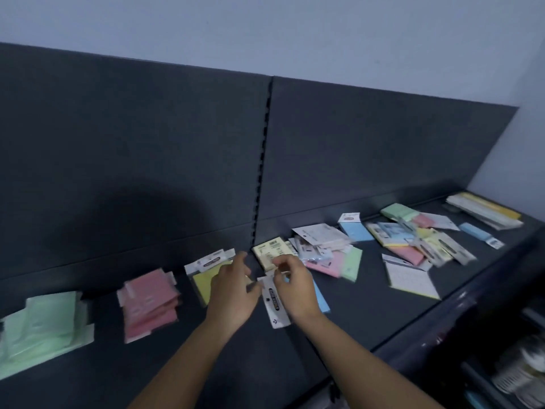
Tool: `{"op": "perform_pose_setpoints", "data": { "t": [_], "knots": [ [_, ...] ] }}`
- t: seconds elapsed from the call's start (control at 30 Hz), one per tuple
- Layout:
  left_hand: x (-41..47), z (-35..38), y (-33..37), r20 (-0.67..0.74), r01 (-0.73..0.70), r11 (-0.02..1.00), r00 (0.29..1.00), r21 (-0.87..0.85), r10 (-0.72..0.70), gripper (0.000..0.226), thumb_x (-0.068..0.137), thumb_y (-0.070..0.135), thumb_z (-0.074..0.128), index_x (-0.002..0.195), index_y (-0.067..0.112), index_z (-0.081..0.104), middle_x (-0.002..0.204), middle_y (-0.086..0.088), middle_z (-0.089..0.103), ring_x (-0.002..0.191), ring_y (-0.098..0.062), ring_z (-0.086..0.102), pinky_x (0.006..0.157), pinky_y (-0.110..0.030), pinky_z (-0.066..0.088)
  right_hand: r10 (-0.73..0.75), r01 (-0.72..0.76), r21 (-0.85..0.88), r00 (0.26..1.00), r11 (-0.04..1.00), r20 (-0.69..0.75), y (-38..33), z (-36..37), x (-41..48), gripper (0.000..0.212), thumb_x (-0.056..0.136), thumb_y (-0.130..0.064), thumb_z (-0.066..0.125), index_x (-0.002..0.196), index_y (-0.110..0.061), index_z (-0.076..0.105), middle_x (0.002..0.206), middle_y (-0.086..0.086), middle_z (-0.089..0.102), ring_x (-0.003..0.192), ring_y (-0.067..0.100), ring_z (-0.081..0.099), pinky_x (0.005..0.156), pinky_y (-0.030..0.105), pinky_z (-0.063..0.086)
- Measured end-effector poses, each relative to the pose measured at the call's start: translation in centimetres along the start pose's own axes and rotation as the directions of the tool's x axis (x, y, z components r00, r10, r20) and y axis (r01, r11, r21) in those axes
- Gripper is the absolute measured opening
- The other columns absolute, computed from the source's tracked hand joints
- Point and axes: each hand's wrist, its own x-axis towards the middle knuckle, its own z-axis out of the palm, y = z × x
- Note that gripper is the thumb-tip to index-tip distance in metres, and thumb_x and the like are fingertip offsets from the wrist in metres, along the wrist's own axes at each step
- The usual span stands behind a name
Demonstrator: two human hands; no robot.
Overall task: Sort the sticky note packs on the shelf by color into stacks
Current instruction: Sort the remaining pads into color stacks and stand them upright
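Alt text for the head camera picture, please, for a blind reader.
The right hand holds a blue pack at a dark shelf, the left hand beside it. Left of them lie a green stack, a pink stack and a yellow stack; right, a mixed pile.

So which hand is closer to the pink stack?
Left. The left hand hovers over the yellow stack, beside the pink stack; the right hand, farther right, grips a blue pack.

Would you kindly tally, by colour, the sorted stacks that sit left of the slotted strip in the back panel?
Green stack: 1
Pink stack: 1
Yellow stack: 1, partly hidden by the left hand
Total: 3
Not counted: the blue pack held by the right hand.
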Motion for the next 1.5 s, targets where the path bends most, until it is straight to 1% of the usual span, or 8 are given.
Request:
{"op": "perform_pose_setpoints", "data": {
  "t": [0.27,0.47,0.73,0.9,1.07,1.2,1.4,1.5],
  "knots": [
    [2.9,6.2,2.0,0.025,-0.044,0.950,0.999,0.308,0.038,0.052,0.085,0.027,0.060,0.132,0.015,0.041,0.127,-0.004,0.050,0.118,-0.024,0.045,0.093,-0.034,0.038,0.088,-0.087,0.024,0.993,0.996,-0.082,5.1,-7.9,0.0,0.033,0.083,0.011,0.048,0.084,-0.021,0.057,0.087,-0.022,0.059,0.081,-0.013,0.055,0.071,-0.004,0.037],
    [4.7,7.7,1.8,-0.001,0.013,0.907,1.000,0.421,-0.013,0.022,0.083,0.015,0.057,0.103,0.022,0.063,0.119,0.003,0.052,0.110,-0.019,0.046,0.089,-0.030,0.035,0.077,-0.077,-0.024,0.997,0.997,0.014,7.6,-10.1,2.7,0.024,0.086,0.003,0.050,0.088,-0.020,0.057,0.090,-0.006,0.058,0.081,0.010,0.054,0.060,0.008,0.036],
    [6.0,6.7,3.1,-0.305,0.078,0.988,0.945,-0.134,-0.116,0.006,0.091,0.011,0.056,0.085,0.014,0.056,0.070,-0.001,0.061,0.055,-0.009,0.048,0.046,-0.023,0.031,-0.143,0.157,-0.063,0.971,0.986,0.193,8.6,-9.3,6.4,0.017,0.085,0.004,0.051,0.093,-0.005,0.063,0.098,0.003,0.059,0.099,0.018,0.057,0.087,0.019,0.046],
    [6.9,5.0,3.9,-0.474,0.080,0.951,0.852,-0.300,-0.222,0.011,0.092,0.012,0.053,0.083,0.015,0.048,0.063,0.004,0.052,0.054,-0.010,0.045,0.052,-0.029,0.036,-0.421,0.526,-0.300,0.837,0.796,0.350,8.5,-6.4,8.6,0.041,0.079,0.006,0.048,0.117,-0.004,0.060,0.119,0.010,0.060,0.119,0.025,0.045,0.102,0.026,0.031],
    [6.1,3.9,3.0,-0.485,0.155,0.917,0.809,-0.367,-0.331,0.005,0.094,0.009,0.050,0.090,0.013,0.050,0.075,0.008,0.056,0.068,-0.008,0.052,0.061,-0.029,0.040,-0.308,0.660,-0.594,0.746,0.460,0.590,8.3,-3.3,10.8,0.057,0.083,0.001,0.046,0.139,-0.003,0.034,0.146,0.014,0.036,0.143,0.028,0.013,0.117,0.042,0.002],
    [5.0,3.3,1.8,-0.446,0.232,0.857,0.774,-0.461,-0.450,0.005,0.093,0.006,0.050,0.093,0.011,0.052,0.084,0.004,0.061,0.078,-0.017,0.058,0.069,-0.032,0.045,-0.303,0.661,-0.665,0.751,0.348,0.587,7.8,-2.4,11.9,0.044,0.080,-0.003,0.049,0.124,-0.009,0.049,0.127,0.010,0.056,0.128,0.025,0.038,0.114,0.039,0.012],
    [4.3,0.3,-0.6,-0.451,0.271,0.771,0.681,-0.576,-0.576,0.004,0.092,0.008,0.054,0.095,0.011,0.055,0.092,-0.004,0.064,0.083,-0.021,0.060,0.074,-0.030,0.046,-0.501,0.559,-0.467,0.827,0.685,0.255,5.3,-3.3,11.8,0.027,0.069,-0.004,0.063,0.095,-0.007,0.062,0.077,0.013,0.066,0.073,0.030,0.061,0.070,0.031,0.045],
    [4.4,-1.1,-2.1,-0.412,0.348,0.723,0.641,-0.597,-0.648,0.008,0.089,0.011,0.059,0.095,0.009,0.054,0.094,-0.009,0.064,0.085,-0.027,0.060,0.080,-0.036,0.049,-0.257,0.265,-0.016,0.947,0.964,0.192,2.6,-3.4,11.8,0.027,0.080,-0.008,0.062,0.106,-0.015,0.054,0.082,0.006,0.063,0.072,0.021,0.060,0.061,0.031,0.047]
  ]
}}
